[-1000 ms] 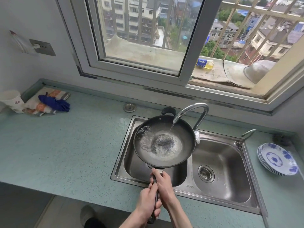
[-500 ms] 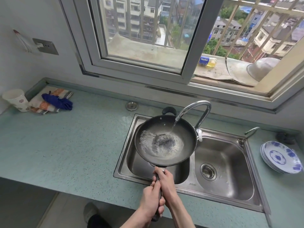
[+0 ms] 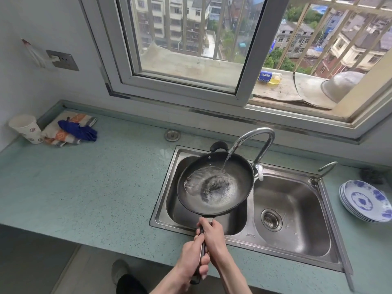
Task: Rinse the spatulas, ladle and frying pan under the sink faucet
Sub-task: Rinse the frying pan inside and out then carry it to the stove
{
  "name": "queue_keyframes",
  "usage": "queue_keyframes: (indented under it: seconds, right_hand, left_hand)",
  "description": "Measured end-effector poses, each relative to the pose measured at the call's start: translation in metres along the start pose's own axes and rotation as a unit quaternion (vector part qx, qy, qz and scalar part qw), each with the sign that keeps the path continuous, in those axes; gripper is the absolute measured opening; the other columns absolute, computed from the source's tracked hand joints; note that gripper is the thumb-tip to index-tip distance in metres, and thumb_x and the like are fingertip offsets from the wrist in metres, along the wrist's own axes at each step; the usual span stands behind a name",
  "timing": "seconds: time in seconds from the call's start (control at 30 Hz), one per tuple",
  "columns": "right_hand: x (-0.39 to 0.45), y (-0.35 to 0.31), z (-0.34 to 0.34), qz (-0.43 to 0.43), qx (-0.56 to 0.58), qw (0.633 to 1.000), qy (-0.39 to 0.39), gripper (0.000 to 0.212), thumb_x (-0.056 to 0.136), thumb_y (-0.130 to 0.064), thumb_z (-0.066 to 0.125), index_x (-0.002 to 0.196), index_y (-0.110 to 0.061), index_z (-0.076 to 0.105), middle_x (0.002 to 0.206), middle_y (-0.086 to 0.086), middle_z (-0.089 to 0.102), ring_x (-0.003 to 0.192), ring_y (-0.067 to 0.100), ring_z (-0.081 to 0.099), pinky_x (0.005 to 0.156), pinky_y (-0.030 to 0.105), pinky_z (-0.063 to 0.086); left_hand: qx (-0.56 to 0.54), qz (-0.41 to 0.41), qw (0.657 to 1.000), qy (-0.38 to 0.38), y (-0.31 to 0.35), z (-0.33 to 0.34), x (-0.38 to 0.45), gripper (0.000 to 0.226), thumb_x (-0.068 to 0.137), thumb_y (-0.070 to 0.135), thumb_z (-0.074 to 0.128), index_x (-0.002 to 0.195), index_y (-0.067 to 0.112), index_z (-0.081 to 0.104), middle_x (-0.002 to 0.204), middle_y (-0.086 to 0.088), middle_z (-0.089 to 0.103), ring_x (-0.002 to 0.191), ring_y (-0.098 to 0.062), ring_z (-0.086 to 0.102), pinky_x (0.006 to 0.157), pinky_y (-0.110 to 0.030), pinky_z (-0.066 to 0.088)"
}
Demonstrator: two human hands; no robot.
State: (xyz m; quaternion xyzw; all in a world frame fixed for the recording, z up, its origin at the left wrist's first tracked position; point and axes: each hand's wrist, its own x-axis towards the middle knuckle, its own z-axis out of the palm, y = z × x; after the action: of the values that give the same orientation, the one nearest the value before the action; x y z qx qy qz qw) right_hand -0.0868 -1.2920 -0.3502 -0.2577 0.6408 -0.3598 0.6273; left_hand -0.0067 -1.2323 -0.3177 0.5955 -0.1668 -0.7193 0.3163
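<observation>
While gripping the handle with left hand (image 3: 194, 254) nearer and right hand (image 3: 212, 235) farther, holding frying pan (image 3: 215, 183) over left sink (image 3: 331, 247) basin under running faucet (image 3: 257, 137).

The sink (image 3: 318, 254) sits right in the worktop (image 3: 84, 187), with the pan (image 3: 239, 166) over its left basin under the faucet (image 3: 257, 134). Plates (image 3: 364, 200) lie right of the sink; a cup (image 3: 25, 128) and cloths (image 3: 70, 129) far left. Something, perhaps a scourer (image 3: 371, 175), lies behind the plates.
</observation>
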Motion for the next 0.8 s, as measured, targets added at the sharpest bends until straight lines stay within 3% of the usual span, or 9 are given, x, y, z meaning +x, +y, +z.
queue_keyframes:
  seconds: [0.33, 0.57, 0.7, 0.8]
  right_hand:
    - [-0.001, 0.014, -0.009, 0.047, 0.124, 0.99, -0.044, 0.023, 0.103, -0.02, 0.061, 0.087, -0.004, 0.058, 0.059, 0.008, 0.048, 0.046, 0.02, 0.047, 0.049, 0.029, 0.042]
    - [0.002, 0.013, -0.002, 0.087, 0.223, 0.967, -0.085, 0.022, 0.103, -0.022, 0.058, 0.088, -0.005, 0.058, 0.056, 0.004, 0.043, 0.041, 0.014, 0.042, 0.044, 0.026, 0.042]
    - [0.003, 0.008, -0.001, 0.099, 0.218, 0.967, -0.088, 0.022, 0.102, -0.022, 0.06, 0.087, -0.006, 0.058, 0.056, 0.004, 0.044, 0.039, 0.013, 0.043, 0.041, 0.023, 0.04]
    - [-0.001, 0.0, -0.003, 0.091, 0.183, 0.977, -0.067, 0.023, 0.102, -0.018, 0.061, 0.084, -0.004, 0.059, 0.055, 0.006, 0.046, 0.039, 0.014, 0.045, 0.04, 0.022, 0.039]
  left_hand:
    - [0.097, 0.071, 0.993, 0.021, -0.011, 0.009, 0.001, 0.049, 0.11, 0.03, 0.041, 0.067, 0.007, 0.042, 0.046, -0.011, 0.041, 0.031, -0.018, 0.038, 0.035, -0.02, 0.03]
    - [0.206, 0.128, 0.966, 0.086, -0.011, 0.013, -0.001, 0.057, 0.107, 0.033, 0.044, 0.058, 0.008, 0.053, 0.043, -0.01, 0.054, 0.033, -0.026, 0.051, 0.038, -0.026, 0.038]
    - [0.237, 0.133, 0.957, 0.104, -0.006, 0.016, -0.004, 0.057, 0.107, 0.034, 0.043, 0.06, 0.007, 0.058, 0.042, -0.006, 0.057, 0.034, -0.023, 0.056, 0.042, -0.026, 0.045]
    - [0.197, 0.112, 0.97, 0.092, -0.002, 0.019, -0.005, 0.053, 0.108, 0.034, 0.041, 0.065, 0.006, 0.054, 0.046, -0.007, 0.055, 0.034, -0.024, 0.053, 0.035, -0.023, 0.037]
